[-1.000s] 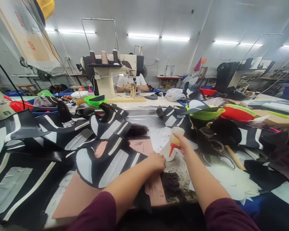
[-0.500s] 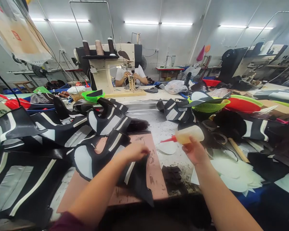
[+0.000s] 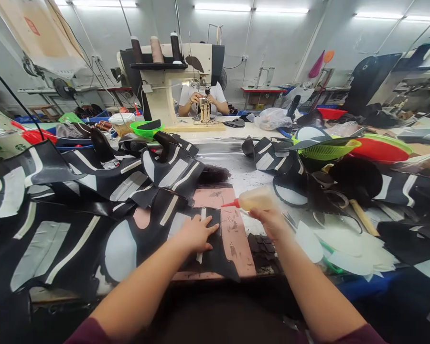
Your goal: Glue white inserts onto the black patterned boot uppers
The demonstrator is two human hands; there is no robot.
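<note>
My left hand [image 3: 197,234] lies flat with fingers spread on a black leather piece [image 3: 218,260] that carries white strips and a pale oval patch [image 3: 121,248]. That piece rests on a pink board [image 3: 238,234]. Wrapped around a translucent glue bottle [image 3: 260,198] is my right hand [image 3: 272,222]. The bottle is tilted on its side, its red nozzle [image 3: 231,204] pointing left above the board, close to the leather's right edge. Yellowish liquid shows inside, and the bottle is slightly blurred.
Similar black pieces [image 3: 75,234] are heaped on the left. White oval sheets [image 3: 354,248] and small dark scraps [image 3: 261,253] lie at right. A green basket [image 3: 327,149] stands farther back. Across the table, a person's hands [image 3: 200,99] work at a sewing machine [image 3: 165,91].
My left hand has opened and flattened onto the leather piece, which now lies flatter. My right hand has brought the glue bottle left, over the pink board. The camera view has shifted.
</note>
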